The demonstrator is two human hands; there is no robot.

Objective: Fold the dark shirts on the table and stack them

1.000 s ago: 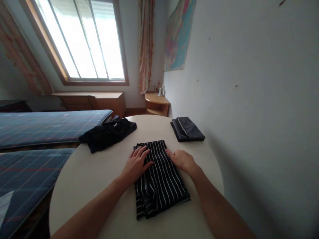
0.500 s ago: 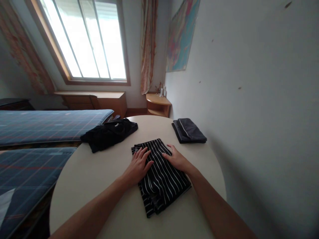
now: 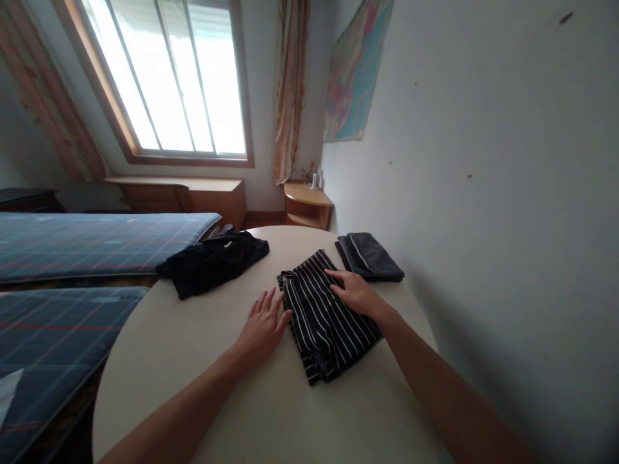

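A folded black garment with white stripes [image 3: 322, 328] lies at a slant on the round cream table [image 3: 193, 361]. My left hand [image 3: 261, 325] rests beside its left edge, fingers spread, its thumb close to the cloth. On the garment's upper right part lies my right hand [image 3: 355, 293], fingers stretched out and holding nothing. Just beyond that hand sits a folded dark grey garment [image 3: 374, 254] with a light line across it. A loosely heaped black garment [image 3: 213, 261] lies at the table's far left edge.
Two beds with blue plaid mattresses [image 3: 97, 245] stand to the left, close to the table. The white wall [image 3: 493, 258] runs along the right side. A wooden desk [image 3: 213, 187] is under the window, and a corner shelf [image 3: 309, 196] stands behind the table.
The striped garment has slid away from me and to the right, nearer the grey one. My right hand moved with it, while my left hand came off its top onto the table beside it.
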